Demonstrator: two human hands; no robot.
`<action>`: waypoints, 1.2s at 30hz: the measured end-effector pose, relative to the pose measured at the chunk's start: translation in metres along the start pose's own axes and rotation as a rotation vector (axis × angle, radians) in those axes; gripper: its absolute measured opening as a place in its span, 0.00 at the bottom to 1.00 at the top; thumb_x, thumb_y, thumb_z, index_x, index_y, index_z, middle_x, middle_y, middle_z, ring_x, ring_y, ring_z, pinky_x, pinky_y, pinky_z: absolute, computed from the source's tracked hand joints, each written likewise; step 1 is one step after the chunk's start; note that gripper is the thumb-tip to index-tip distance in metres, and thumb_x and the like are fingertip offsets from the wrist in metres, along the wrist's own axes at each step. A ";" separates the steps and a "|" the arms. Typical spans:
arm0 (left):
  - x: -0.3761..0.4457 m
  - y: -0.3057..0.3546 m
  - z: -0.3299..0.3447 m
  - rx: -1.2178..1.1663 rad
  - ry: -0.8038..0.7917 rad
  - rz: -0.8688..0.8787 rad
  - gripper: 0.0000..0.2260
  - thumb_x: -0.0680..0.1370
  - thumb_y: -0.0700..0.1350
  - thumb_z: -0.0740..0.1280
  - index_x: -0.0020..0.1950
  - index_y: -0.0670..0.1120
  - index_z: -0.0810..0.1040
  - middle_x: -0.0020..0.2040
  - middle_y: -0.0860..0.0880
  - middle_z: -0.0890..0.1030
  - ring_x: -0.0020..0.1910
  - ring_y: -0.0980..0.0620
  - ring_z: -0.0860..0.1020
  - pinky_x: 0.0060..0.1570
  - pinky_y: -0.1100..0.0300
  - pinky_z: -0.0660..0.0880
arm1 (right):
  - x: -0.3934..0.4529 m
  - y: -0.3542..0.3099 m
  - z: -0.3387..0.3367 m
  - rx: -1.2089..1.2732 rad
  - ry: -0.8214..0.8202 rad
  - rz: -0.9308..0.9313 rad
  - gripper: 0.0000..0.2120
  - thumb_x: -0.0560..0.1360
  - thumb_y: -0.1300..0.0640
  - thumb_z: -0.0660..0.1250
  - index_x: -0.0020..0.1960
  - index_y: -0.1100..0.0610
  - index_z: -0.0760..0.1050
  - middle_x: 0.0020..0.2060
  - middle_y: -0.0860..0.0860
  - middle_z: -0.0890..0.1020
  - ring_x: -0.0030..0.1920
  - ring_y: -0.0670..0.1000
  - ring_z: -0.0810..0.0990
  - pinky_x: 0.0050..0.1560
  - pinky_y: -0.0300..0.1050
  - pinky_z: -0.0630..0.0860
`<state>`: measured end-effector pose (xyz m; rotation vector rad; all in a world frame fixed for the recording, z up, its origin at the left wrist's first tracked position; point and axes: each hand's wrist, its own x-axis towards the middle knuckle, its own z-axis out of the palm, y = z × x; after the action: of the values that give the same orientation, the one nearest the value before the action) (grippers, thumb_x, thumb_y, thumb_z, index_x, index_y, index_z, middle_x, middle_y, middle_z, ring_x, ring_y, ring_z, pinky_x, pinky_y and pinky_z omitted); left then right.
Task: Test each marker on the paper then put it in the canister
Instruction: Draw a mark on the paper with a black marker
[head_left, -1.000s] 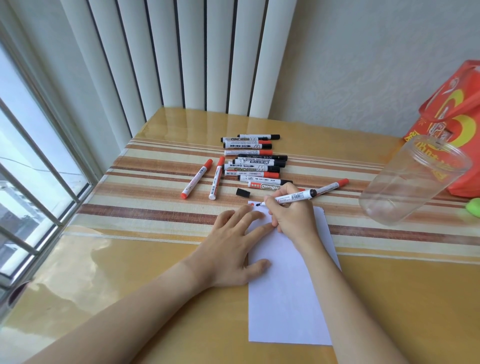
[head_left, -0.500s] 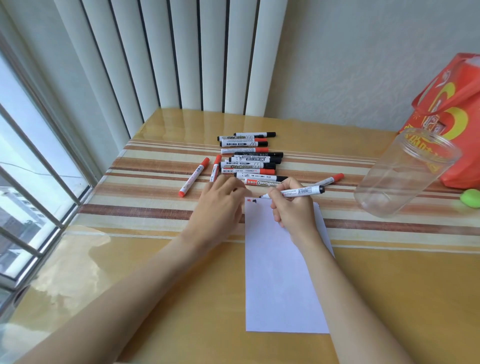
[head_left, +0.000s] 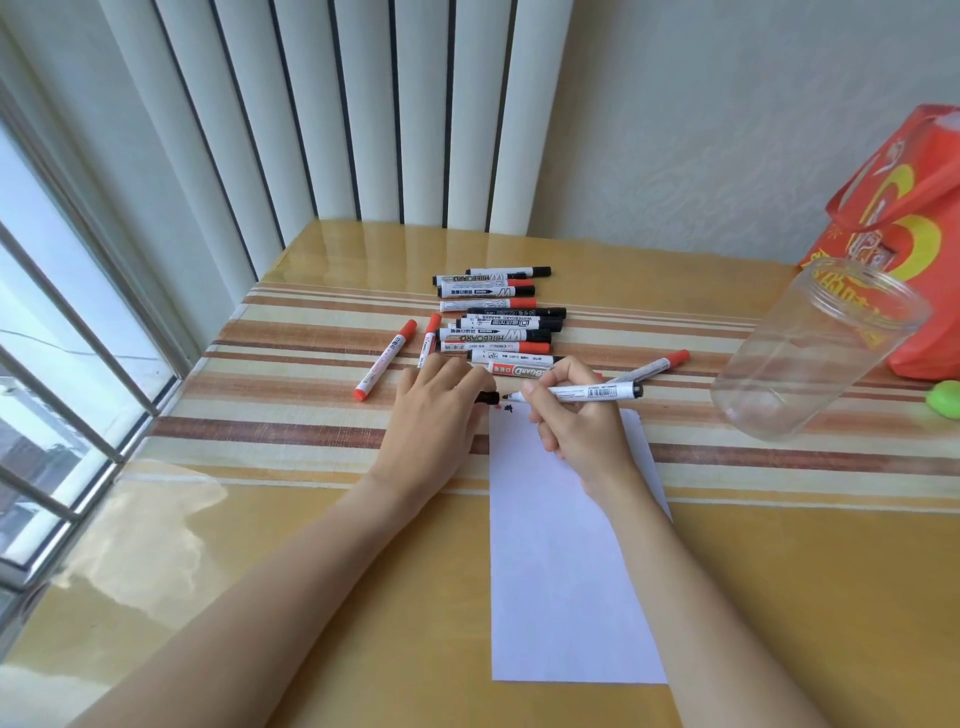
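Note:
My right hand (head_left: 576, 421) grips an uncapped black marker (head_left: 592, 391) level above the top edge of the white paper (head_left: 566, 571), its tip pointing left. Small red and black test marks (head_left: 506, 409) sit at the paper's top left corner. My left hand (head_left: 434, 415) pinches the black cap (head_left: 488, 398) just left of the marker's tip. Several red and black markers (head_left: 498, 327) lie in a pile beyond my hands. The clear plastic canister (head_left: 815, 353) stands open and tilted at the right, with nothing inside.
A red bag (head_left: 914, 223) stands behind the canister, and a small green object (head_left: 945, 397) lies at the right edge. Two red markers (head_left: 387, 358) lie apart, left of the pile; another red marker (head_left: 654, 366) lies right of it. Window and blinds bound the left and back.
My left hand left the paper, moved up to the black cap on the table and now pinches it near the tip. My right hand lifted the marker off the paper.

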<state>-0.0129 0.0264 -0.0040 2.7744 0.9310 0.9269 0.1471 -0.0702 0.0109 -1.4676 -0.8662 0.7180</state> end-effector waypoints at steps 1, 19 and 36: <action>-0.001 0.001 0.000 -0.014 0.001 -0.006 0.10 0.75 0.42 0.72 0.55 0.49 0.78 0.52 0.52 0.79 0.56 0.45 0.75 0.50 0.52 0.67 | 0.000 0.000 0.000 -0.001 -0.009 -0.007 0.11 0.81 0.61 0.70 0.44 0.61 0.70 0.31 0.55 0.77 0.25 0.53 0.68 0.25 0.37 0.64; -0.002 0.007 -0.002 -0.377 -0.063 0.010 0.08 0.81 0.37 0.67 0.58 0.46 0.75 0.51 0.49 0.79 0.45 0.45 0.77 0.43 0.51 0.74 | -0.005 -0.008 -0.001 0.060 -0.061 0.002 0.15 0.78 0.50 0.61 0.45 0.60 0.78 0.31 0.56 0.81 0.23 0.52 0.71 0.25 0.39 0.62; -0.001 0.008 0.003 -0.349 -0.151 0.053 0.06 0.82 0.37 0.63 0.56 0.41 0.79 0.45 0.53 0.72 0.38 0.49 0.71 0.38 0.53 0.72 | -0.003 0.002 0.001 0.034 -0.061 -0.082 0.12 0.74 0.61 0.54 0.40 0.63 0.74 0.27 0.62 0.78 0.22 0.57 0.73 0.25 0.40 0.66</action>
<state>-0.0074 0.0195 -0.0055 2.5376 0.6091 0.7858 0.1452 -0.0723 0.0086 -1.3780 -0.9510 0.7162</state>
